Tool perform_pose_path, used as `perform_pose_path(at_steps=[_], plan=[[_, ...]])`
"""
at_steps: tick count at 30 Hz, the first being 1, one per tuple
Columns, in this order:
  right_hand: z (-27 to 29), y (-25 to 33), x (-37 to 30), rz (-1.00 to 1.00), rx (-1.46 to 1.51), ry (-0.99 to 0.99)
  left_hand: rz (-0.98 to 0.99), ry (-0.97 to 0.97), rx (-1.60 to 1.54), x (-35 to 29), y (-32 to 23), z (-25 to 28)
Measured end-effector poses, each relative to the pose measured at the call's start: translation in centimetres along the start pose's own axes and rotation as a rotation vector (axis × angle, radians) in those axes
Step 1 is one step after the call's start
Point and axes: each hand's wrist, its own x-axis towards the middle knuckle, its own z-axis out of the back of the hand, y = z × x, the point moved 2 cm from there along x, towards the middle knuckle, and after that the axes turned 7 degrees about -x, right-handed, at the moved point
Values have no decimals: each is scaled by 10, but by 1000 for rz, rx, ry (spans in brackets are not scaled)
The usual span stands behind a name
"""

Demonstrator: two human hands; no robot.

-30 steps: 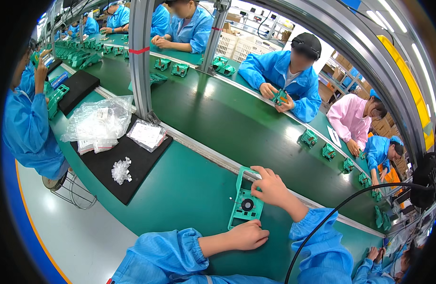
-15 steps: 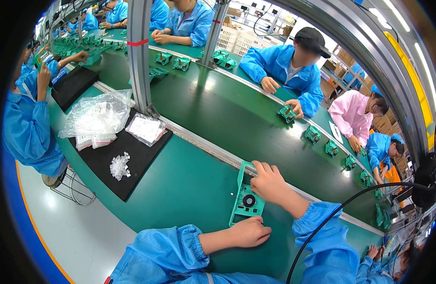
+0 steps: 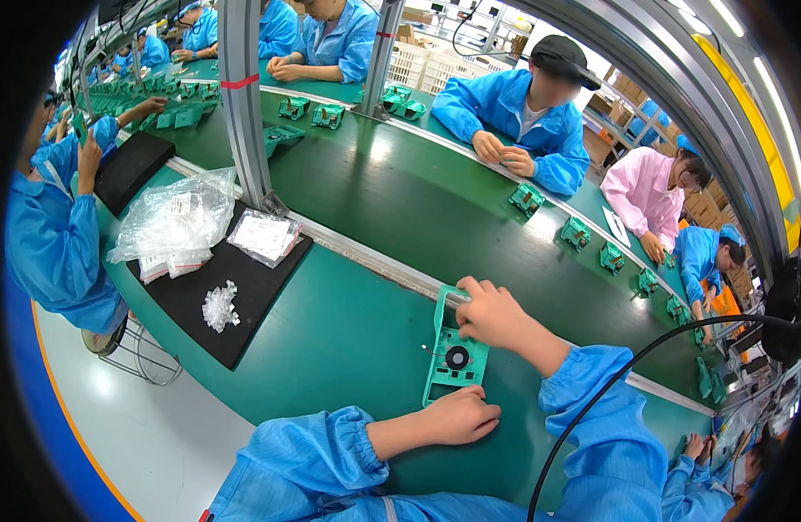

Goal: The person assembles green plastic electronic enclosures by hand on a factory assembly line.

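Green tray (image 3: 453, 357) with a small fan lies flat on the bench (image 3: 331, 331) by the belt (image 3: 435, 217), left hand (image 3: 459, 416) curled and pressing its near edge to steady it, right hand (image 3: 494, 313) gripping its far end, hands apart.

Left hand (image 3: 457, 416) rests flat, fingers curled; right hand (image 3: 492, 315) reaches forward, fingers bent.
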Motion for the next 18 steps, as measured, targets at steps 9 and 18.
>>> perform_pose_path(at_steps=[9,18], plan=[[8,-4,2,12,-4,57,26,70,-4,4,-3,2],[25,-4,-31,111,-63,-183,135,-70,-171,-3,-5,16]])
